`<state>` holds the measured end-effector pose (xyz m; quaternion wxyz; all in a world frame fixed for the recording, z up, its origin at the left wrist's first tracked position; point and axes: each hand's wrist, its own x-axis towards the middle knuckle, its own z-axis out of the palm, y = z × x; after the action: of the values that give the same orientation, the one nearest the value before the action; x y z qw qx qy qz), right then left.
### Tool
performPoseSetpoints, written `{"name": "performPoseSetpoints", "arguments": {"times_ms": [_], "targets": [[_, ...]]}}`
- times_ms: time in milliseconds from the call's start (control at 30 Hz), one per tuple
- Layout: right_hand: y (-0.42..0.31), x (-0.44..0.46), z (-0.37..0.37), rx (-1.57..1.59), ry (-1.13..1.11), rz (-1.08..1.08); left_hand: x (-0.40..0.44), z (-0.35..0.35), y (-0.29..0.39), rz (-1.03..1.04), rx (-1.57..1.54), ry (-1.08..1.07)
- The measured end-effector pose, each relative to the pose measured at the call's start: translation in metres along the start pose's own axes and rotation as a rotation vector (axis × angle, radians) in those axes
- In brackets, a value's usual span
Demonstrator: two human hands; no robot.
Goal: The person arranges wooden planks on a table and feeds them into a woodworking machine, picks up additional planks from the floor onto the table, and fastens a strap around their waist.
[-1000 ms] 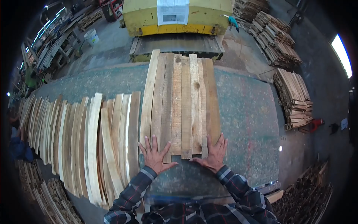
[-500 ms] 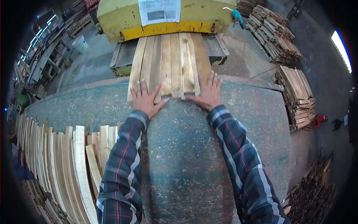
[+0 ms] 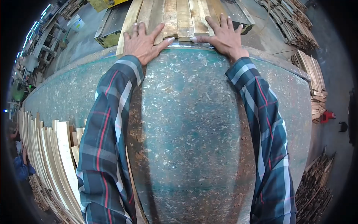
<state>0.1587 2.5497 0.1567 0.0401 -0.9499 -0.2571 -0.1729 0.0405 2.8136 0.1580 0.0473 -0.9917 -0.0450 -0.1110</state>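
Note:
Several wooden strips (image 3: pixel 170 18) lie side by side at the top of the view, their near ends by the far edge of the worn green table (image 3: pixel 190 112). My left hand (image 3: pixel 144 43) rests with spread fingers on the near ends of the left strips. On the right strips' ends lies my right hand (image 3: pixel 225 37), fingers also apart. Both thumbs point inward along the end edges. The strips' far ends are outside the view.
More strips (image 3: pixel 48 153) lie in a row at the left. Part of a yellow machine (image 3: pixel 106 3) shows at the top. Wood stacks (image 3: pixel 289 22) stand right, with a red object (image 3: pixel 327 116). Another person's blue clothing (image 3: pixel 23 167) is at the far left; a white bucket (image 3: pixel 75 23) stands behind.
Both hands and the strips under them have moved forward, away from my body, across the table to its far edge. The view has tilted down, so most of the yellow machine has left it.

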Motion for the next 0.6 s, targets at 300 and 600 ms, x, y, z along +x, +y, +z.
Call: {"name": "performPoseSetpoints", "arguments": {"times_ms": [300,600], "targets": [[-0.075,-0.078,-0.064,0.184,0.151,-0.004,-0.072,-0.076,0.023,0.035,-0.104,0.281],[-0.203,-0.441,-0.235,0.817,-0.246,-0.053,-0.543,-0.248,-0.014,-0.780,-0.190,0.116]]}}
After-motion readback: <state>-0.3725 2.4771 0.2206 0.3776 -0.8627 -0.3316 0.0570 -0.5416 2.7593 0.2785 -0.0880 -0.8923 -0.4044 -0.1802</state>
